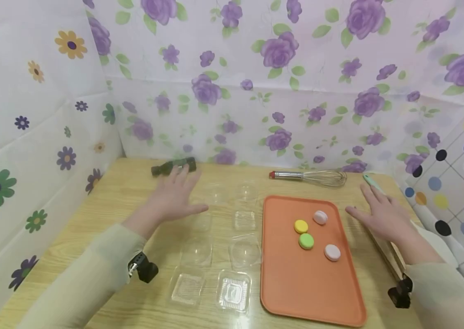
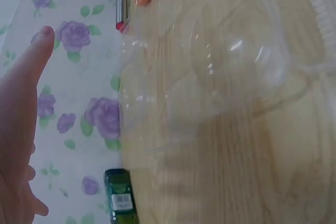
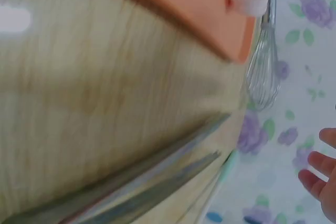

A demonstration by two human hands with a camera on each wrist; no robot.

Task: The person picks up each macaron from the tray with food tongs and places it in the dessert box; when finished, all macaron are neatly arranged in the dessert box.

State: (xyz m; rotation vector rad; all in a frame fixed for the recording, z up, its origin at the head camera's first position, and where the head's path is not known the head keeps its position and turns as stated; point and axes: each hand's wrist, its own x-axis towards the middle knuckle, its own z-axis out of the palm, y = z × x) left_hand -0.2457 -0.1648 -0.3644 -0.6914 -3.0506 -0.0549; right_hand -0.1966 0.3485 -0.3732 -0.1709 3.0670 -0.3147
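Note:
My left hand (image 1: 174, 194), fingers spread, is held over the table's left side, holding nothing. In the head view its fingertips overlap a dark green bottle (image 1: 180, 164) lying at the back. To its right stand several clear plastic boxes with domed lids, one being a square-based box (image 1: 234, 291). My right hand (image 1: 384, 214) hovers with fingers apart beside the orange tray (image 1: 310, 292), also holding nothing. Several macarons lie on the tray: a yellow macaron (image 1: 301, 226), a green macaron (image 1: 306, 241), and two pale pink ones, including a pink macaron (image 1: 332, 252).
A balloon whisk (image 1: 324, 177) with a red end lies along the back edge. Under my right forearm are long, narrow metal-looking strips (image 3: 152, 182) and a pale utensil with a mint handle (image 1: 373, 183). Flowered cloth (image 1: 236, 123) hangs behind the table and at the sides.

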